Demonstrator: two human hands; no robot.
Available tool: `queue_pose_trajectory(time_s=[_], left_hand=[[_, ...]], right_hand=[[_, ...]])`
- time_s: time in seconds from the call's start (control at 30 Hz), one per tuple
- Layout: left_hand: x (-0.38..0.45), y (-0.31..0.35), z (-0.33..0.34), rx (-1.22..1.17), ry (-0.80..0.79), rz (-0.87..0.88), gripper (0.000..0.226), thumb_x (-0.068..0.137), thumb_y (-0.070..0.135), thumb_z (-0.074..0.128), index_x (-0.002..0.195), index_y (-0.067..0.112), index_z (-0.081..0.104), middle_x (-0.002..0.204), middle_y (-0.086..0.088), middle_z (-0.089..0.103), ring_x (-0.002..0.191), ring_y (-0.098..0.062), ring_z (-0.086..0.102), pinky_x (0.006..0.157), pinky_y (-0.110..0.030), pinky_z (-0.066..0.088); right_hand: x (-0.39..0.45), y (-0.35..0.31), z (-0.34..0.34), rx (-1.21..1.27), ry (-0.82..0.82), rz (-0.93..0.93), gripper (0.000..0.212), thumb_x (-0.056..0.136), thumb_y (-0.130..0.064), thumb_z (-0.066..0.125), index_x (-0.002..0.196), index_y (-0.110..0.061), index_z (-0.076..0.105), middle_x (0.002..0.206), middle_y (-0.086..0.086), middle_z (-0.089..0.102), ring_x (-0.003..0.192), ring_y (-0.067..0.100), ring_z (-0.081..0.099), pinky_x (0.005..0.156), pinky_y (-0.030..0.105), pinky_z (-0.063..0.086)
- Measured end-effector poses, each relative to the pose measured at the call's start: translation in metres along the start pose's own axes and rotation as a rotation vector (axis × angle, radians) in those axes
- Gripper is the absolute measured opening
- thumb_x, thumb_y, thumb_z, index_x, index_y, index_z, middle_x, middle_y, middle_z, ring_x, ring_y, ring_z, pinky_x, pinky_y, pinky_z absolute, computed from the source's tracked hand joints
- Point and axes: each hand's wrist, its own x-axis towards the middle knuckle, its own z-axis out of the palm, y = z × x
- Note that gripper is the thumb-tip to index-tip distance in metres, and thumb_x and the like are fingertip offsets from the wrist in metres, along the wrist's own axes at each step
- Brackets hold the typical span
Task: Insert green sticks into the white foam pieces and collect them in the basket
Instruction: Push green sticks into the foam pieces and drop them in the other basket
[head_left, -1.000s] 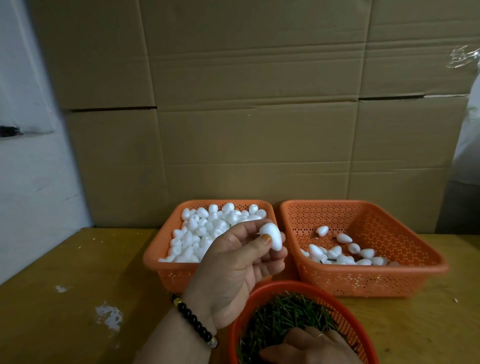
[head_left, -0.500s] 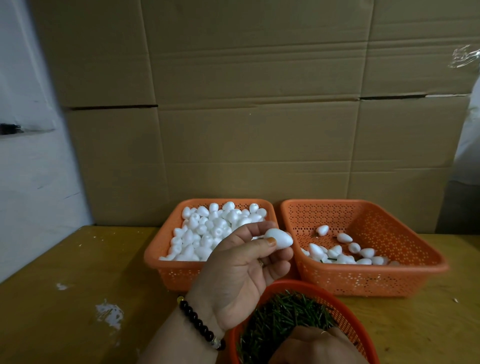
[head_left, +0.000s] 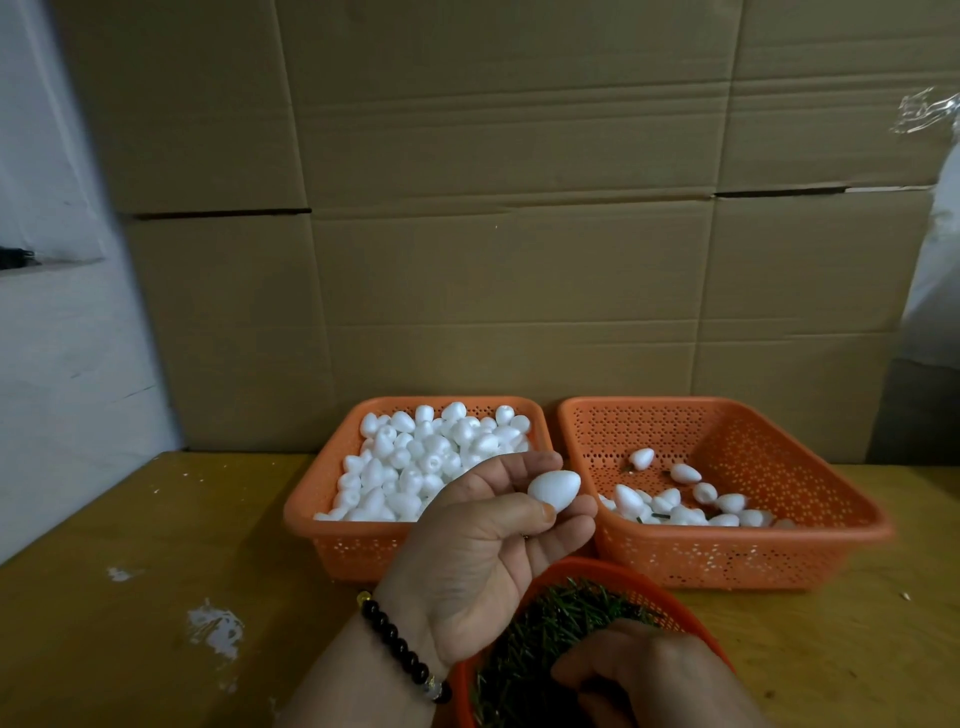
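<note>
1. Stacked cardboard boxes (head_left: 519, 208), forming the whole backdrop behind the table.
2. Yellow wooden table (head_left: 130, 571), marked with white smears near the left front.
3. Right orange basket (head_left: 841, 525), set at the back right; held a scatter of white foam pieces (head_left: 675, 512), a few with green stick ends showing.
4. Left orange basket (head_left: 306, 514), just beside the other; heaped with plain foam pieces (head_left: 426, 457).
5. Round red basket (head_left: 670, 597), nearest the viewer, filled with green sticks (head_left: 561, 618).
6. Left hand (head_left: 488, 561), palm up, beaded bracelet (head_left: 400, 649) at the wrist; pinched a single foam piece (head_left: 554, 487) between thumb and fingertips, raised before the two rear baskets.
7. Right hand (head_left: 649, 675), knuckles up, fingers curled down into the sticks; grasp hidden, cannot tell whether any stick held.
</note>
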Motion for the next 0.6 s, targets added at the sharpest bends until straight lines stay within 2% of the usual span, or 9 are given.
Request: queue_pose_trajectory(time_s=[0.07, 0.2, 0.27, 0.3, 0.37, 0.5, 0.6], left_hand=[[0.000, -0.001, 0.000, 0.009, -0.002, -0.005, 0.032, 0.079, -0.020, 0.044, 0.099, -0.004, 0.064, 0.085, -0.022, 0.069, 0.080, -0.029, 0.071, 0.063, -0.031, 0.058], [0.000, -0.001, 0.000, 0.020, 0.003, -0.030, 0.036, 0.083, -0.016, 0.044, 0.094, 0.001, 0.074, 0.088, -0.018, 0.068, 0.078, -0.027, 0.069, 0.064, -0.033, 0.058], [0.000, -0.001, 0.001, 0.059, 0.011, -0.037, 0.035, 0.083, -0.012, 0.046, 0.099, 0.004, 0.073, 0.091, -0.014, 0.066, 0.076, -0.023, 0.066, 0.062, -0.032, 0.056], [0.000, -0.001, 0.001, 0.073, 0.015, -0.039, 0.034, 0.082, -0.011, 0.048, 0.101, 0.004, 0.072, 0.091, -0.013, 0.065, 0.074, -0.021, 0.064, 0.060, -0.030, 0.055], [0.000, -0.001, 0.001, 0.091, 0.019, -0.044, 0.034, 0.075, -0.006, 0.053, 0.103, 0.007, 0.068, 0.089, -0.011, 0.063, 0.070, -0.018, 0.061, 0.056, -0.027, 0.052], [-0.001, 0.000, 0.001, 0.101, 0.018, -0.050, 0.038, 0.063, 0.001, 0.060, 0.101, 0.008, 0.067, 0.089, -0.010, 0.066, 0.069, -0.017, 0.061, 0.055, -0.026, 0.050], [-0.001, 0.000, 0.001, 0.088, 0.004, -0.048, 0.035, 0.066, -0.002, 0.059, 0.099, 0.006, 0.065, 0.090, -0.012, 0.067, 0.069, -0.018, 0.063, 0.056, -0.028, 0.052]], right_hand=[[0.001, 0.002, -0.003, 0.005, 0.023, 0.023, 0.028, 0.089, -0.036, 0.057, 0.114, -0.047, 0.060, 0.110, -0.023, 0.059, 0.103, -0.011, 0.052, 0.091, 0.004, 0.036], [-0.001, -0.001, -0.001, 0.044, 0.119, -0.015, 0.026, 0.087, -0.041, 0.059, 0.111, -0.051, 0.061, 0.105, -0.025, 0.059, 0.101, -0.012, 0.053, 0.090, 0.005, 0.038], [0.000, 0.000, -0.002, -0.073, 0.148, -0.058, 0.025, 0.075, -0.040, 0.075, 0.098, -0.049, 0.068, 0.095, -0.025, 0.063, 0.090, -0.013, 0.058, 0.078, 0.005, 0.045], [-0.001, 0.002, -0.002, -0.072, 0.214, -0.079, 0.028, 0.063, -0.034, 0.085, 0.086, -0.044, 0.072, 0.086, -0.023, 0.065, 0.079, -0.011, 0.062, 0.068, 0.008, 0.049], [-0.002, 0.001, -0.002, -0.041, 0.366, -0.110, 0.036, 0.048, -0.024, 0.094, 0.072, -0.038, 0.071, 0.073, -0.020, 0.066, 0.063, -0.007, 0.062, 0.055, 0.011, 0.050], [-0.004, 0.003, -0.005, 0.062, 0.483, -0.101, 0.025, 0.059, -0.028, 0.088, 0.067, -0.037, 0.066, 0.063, -0.023, 0.061, 0.060, -0.009, 0.059, 0.055, 0.007, 0.045], [-0.003, 0.008, -0.010, 0.170, 0.513, -0.019, 0.030, 0.066, -0.016, 0.084, 0.070, -0.039, 0.066, 0.067, -0.023, 0.065, 0.064, -0.008, 0.062, 0.057, 0.005, 0.045]])
